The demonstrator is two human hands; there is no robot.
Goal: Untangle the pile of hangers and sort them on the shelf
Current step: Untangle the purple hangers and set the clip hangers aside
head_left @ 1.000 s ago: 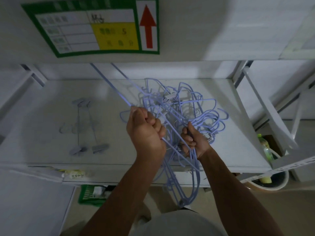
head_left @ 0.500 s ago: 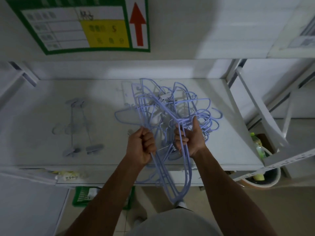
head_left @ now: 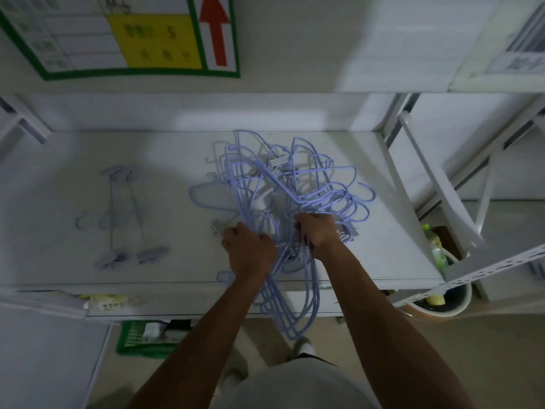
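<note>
A tangled pile of light purple wire hangers (head_left: 298, 184) lies on the white shelf (head_left: 88, 270), right of its middle. Part of the tangle hangs over the shelf's front edge. My left hand (head_left: 250, 252) grips several hanger wires at the pile's near left side. My right hand (head_left: 317, 233) grips wires at the pile's near right. Two grey clip hangers (head_left: 124, 216) lie side by side on the shelf's left part, away from both hands.
A green-framed sign with a red arrow (head_left: 132, 33) is fixed above the shelf. A slanted white rack frame (head_left: 442, 187) stands to the right. Below it a bucket (head_left: 439, 305) holds bottles. A green crate (head_left: 147, 338) sits on the floor under the shelf.
Both hands have come down onto the pile on the shelf. The long hanger that the left hand held raised has been lowered into the tangle.
</note>
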